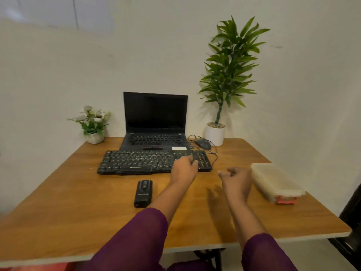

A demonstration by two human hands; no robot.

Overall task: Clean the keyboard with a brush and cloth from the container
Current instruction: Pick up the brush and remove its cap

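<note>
The keyboard (136, 162) lies flat before the laptop (155, 122), its long axis running left to right across the worktop (78, 202). Our left hand (184, 169) covers keys near the number pad, and we cannot tell that grip's state. Our right hand (237, 178) hovers loosely curled, grip empty, beside the cloudy container (273, 180), whose contents we cannot make out.

Small desk setup, most likely a home office or study corner. Wooden-topped table (78, 202) pushed against a plain white wall (58, 75). Open black laptop (155, 114) with dark screen, external keyboard (136, 162) just in front, wired mouse (203, 144) beside. Decorative touches at the back: small pot of white flowers (93, 124) left, tall leafy plant (228, 75) in a white pot right, possibly artificial.
</note>
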